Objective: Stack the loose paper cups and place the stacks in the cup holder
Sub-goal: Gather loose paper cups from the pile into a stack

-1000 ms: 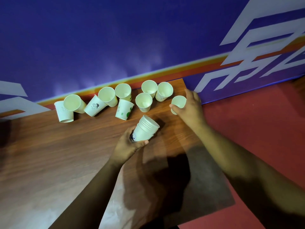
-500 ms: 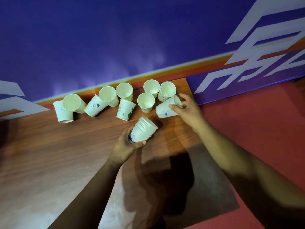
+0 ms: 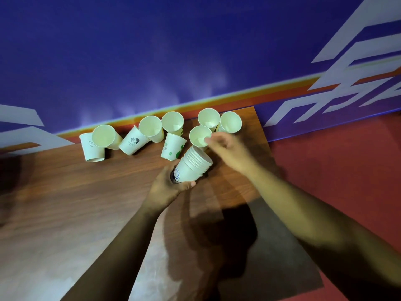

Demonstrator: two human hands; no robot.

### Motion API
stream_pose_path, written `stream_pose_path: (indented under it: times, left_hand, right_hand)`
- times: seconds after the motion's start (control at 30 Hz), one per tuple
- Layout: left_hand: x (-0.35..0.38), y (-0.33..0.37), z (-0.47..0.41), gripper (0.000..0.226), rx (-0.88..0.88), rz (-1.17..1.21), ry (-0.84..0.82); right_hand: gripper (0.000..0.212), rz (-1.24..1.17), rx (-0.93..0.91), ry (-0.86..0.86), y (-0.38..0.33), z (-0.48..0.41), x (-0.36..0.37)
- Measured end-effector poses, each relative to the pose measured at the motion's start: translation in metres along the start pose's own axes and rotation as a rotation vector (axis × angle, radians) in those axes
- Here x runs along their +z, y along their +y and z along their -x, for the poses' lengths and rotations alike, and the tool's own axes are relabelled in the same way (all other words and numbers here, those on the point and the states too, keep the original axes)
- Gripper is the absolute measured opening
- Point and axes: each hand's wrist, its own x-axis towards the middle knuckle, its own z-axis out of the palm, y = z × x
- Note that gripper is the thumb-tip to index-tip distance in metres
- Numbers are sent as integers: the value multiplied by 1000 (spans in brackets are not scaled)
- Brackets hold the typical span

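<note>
Head view. Left hand (image 3: 171,187) gripped a stack of paper cups (image 3: 195,165) at its base end, thumb across the lowest cup's side. The stack was held tilted, mouths pointing up and to the right, low over the wooden table (image 3: 65,192). Several nested rims showed at its open end, and a round blue print sat on the lowest cup near the fingers.

Right hand (image 3: 230,151) was motion-blurred, just right of the stack's mouth, fingertips at the rim of an upright loose cup (image 3: 199,135). Could not tell whether the fingers had closed on that cup or only touched it.

The remaining cups sat along the table's far edge by the blue wall (image 3: 152,51). A rear cup (image 3: 209,118) and the rightmost cup (image 3: 230,122) were side by side, touching, beyond the right hand. A green-print cup (image 3: 172,146) sat just left of the stack. Farther left came two open-mouthed cups (image 3: 173,122) (image 3: 152,128), then a dark-logo cup (image 3: 132,141) tipped over. A leaning cup (image 3: 106,136) rested against the far-left cup (image 3: 92,147). Red floor (image 3: 336,159) lay right of the table.
</note>
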Motion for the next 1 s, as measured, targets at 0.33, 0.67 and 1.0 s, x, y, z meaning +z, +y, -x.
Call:
stream_pose_path:
  times: [0.33,0.67,1.0]
  left_hand:
    - [-13,-9,15,65,-57,36,71]
    - [-17,-10,16,64,-80,-19,79]
    - [-32,3,30,66,16,-51,23]
  right_hand:
    - [23,1040,-98,254,47,-59,-33]
    - [29,273,-317,397,15,-9,-34]
    - [63,-26,-67,-169,-35,32,23]
